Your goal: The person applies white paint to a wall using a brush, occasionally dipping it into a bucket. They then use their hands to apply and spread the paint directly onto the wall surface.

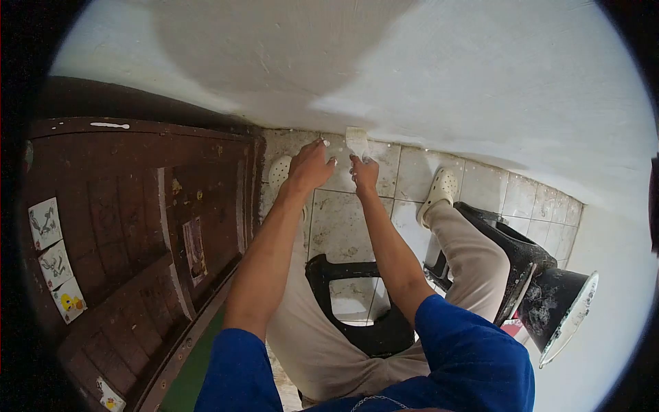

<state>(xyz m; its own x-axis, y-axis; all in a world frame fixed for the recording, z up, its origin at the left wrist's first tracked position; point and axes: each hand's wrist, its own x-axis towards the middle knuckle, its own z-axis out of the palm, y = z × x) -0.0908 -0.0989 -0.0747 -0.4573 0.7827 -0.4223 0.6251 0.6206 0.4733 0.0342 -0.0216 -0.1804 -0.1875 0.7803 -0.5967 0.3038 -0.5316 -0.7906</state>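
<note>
My right hand [365,174] is closed around a putty knife [357,141]. Its pale, flat blade points away from me, near the foot of the white wall [453,75]. My left hand [312,167] is just to the left, above the floor tiles. Its thumb and forefinger are apart, with white smears on their tips and nothing visible between them; the other fingers are partly hidden.
A brown wooden door [130,206] with stickers stands close on the left. Below me is a black plastic stool or chair frame [360,336]. At right, a black bucket [546,302] with a white-smeared rim sits beside more black plastic. White specks dot the tiled floor [343,220].
</note>
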